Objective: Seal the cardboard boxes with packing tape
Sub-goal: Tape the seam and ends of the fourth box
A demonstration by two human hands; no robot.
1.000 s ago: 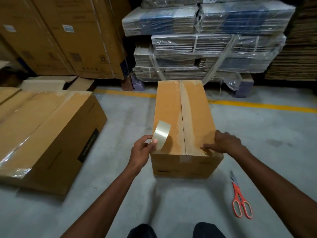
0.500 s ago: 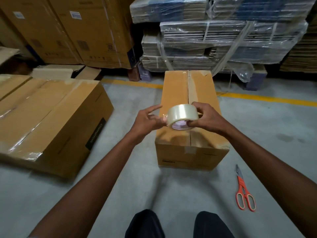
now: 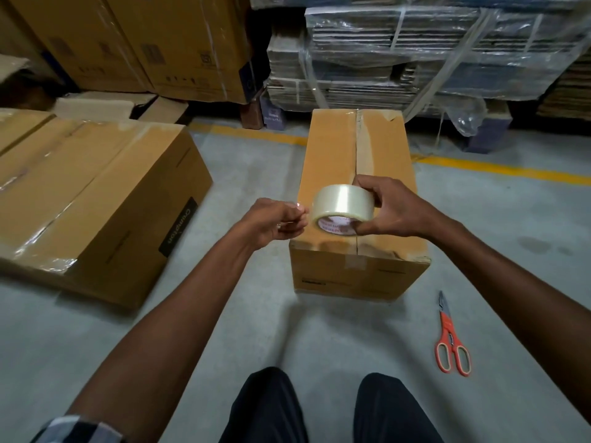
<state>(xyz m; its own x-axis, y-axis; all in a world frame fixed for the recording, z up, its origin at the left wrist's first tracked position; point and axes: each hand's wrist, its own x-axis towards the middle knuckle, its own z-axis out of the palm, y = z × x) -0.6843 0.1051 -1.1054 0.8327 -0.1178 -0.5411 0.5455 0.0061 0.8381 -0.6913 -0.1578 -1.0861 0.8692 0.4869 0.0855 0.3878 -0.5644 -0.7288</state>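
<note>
Right hand (image 3: 391, 212) grips tape roll (image 3: 342, 207) above box (image 3: 332, 148); left hand (image 3: 271, 222) pinches its edge.

grey concrete floor (image 3: 479, 251) with yellow painted line (image 3: 499, 166), plastic-wrapped stacks of flattened cardboard (image 3: 431, 55) at back, large brown cartons (image 3: 153, 43) back left, dim light

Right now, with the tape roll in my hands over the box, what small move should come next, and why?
Probably draw the left hand away from the roll to peel out a strip. The right hand grips the roll above the box, and the left fingertips pinch at its edge, seemingly on the loose end. The scissors lie on the floor to the right for cutting afterwards.
</note>
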